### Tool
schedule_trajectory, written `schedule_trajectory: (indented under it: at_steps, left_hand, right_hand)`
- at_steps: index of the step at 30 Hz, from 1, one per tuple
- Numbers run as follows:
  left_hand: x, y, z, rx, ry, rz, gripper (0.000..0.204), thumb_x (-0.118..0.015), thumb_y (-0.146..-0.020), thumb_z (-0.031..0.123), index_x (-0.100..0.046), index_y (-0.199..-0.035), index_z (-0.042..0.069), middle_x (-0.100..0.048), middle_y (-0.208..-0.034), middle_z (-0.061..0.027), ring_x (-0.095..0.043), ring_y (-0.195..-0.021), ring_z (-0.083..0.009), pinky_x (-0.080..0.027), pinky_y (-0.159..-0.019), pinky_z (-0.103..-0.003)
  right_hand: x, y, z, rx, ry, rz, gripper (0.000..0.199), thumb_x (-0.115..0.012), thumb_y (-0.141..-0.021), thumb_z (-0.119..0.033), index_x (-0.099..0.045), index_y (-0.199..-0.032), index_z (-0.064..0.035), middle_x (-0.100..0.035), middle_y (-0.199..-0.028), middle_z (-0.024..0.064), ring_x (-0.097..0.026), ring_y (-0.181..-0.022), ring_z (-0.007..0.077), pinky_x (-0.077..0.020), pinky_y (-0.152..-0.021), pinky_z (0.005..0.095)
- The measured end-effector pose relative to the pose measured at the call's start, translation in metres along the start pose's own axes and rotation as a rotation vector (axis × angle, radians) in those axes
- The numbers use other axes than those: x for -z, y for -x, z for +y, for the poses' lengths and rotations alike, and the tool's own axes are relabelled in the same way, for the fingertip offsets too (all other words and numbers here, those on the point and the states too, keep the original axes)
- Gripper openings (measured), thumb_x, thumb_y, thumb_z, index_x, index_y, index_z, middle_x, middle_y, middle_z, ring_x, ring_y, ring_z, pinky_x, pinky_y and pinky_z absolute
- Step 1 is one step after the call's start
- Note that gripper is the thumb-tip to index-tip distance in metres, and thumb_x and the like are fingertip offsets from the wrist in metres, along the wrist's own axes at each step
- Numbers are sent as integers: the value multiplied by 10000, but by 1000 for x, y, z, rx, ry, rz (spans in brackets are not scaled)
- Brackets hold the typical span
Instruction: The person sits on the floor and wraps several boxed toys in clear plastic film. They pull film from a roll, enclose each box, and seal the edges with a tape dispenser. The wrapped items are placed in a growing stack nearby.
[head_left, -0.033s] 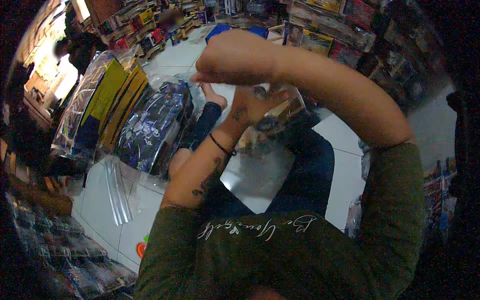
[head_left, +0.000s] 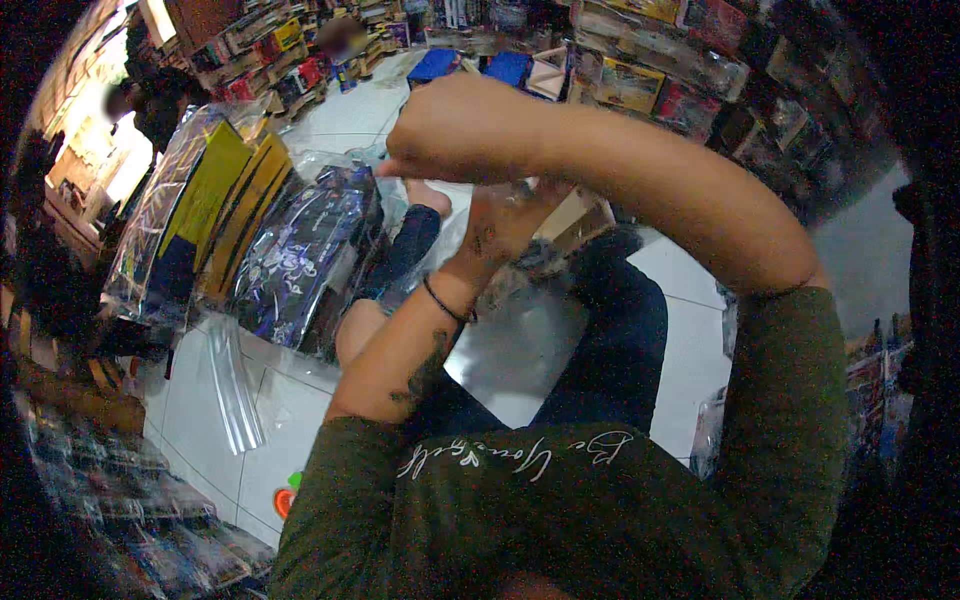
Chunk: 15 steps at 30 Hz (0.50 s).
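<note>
My right hand (head_left: 455, 130) is raised in a fist in the upper middle, its forearm curving in from the right. Whatever its curled fingers grip, if anything, is hidden. Just below it, my left hand (head_left: 510, 220) reaches up beside a cream-edged, book-like block (head_left: 577, 218). My right forearm covers the left fingers, and blur adds to this, so their grip does not show. A dark cord circles my left wrist. Under the left hand and the block, a blurred dark surface lies close to my legs.
Left of my leg stand a plastic-wrapped yellow-and-dark stack (head_left: 205, 200) and a dark wrapped pack (head_left: 310, 255). A clear plastic strip (head_left: 232, 390) and an orange ring-shaped thing (head_left: 284, 501) lie on the tiles. Blue boxes (head_left: 436, 66) and stacked books (head_left: 635, 85) stand beyond.
My right fist and forearm have come slightly lower, showing more of the blue boxes behind. My left hand and the cream-edged block have shifted a little.
</note>
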<state>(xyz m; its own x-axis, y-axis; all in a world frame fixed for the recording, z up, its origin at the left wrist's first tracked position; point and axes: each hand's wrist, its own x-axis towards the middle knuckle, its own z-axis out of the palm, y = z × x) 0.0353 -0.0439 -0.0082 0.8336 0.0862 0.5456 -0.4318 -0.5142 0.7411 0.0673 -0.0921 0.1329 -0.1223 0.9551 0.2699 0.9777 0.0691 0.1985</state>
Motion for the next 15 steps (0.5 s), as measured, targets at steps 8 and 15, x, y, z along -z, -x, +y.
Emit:
schedule_trajectory:
  at_steps: [8,15]
  left_hand:
    - [2,47,-45,234,107,437,337,-480,-928,293,-626,-932,-10,-635,-792,-128,-601,-732,-208,-464,-645,-340]
    - [73,77,-61,577,170,791,550,-352,-973,421,-650,-826,-18,-631,-760,-73,-581,-682,-174,-452,-662,-296]
  right_hand:
    - [-20,8,-5,-67,-251,-64,439,-531,-873,-449,-660,-766,-44,-630,-676,138,-624,-670,327,-504,-623,408]
    - [4,74,34,-109,-165,-665,532,-712,-743,-232,-488,-1186,-42,-493,-1253,144,-541,-1049,247,-453,-875,415]
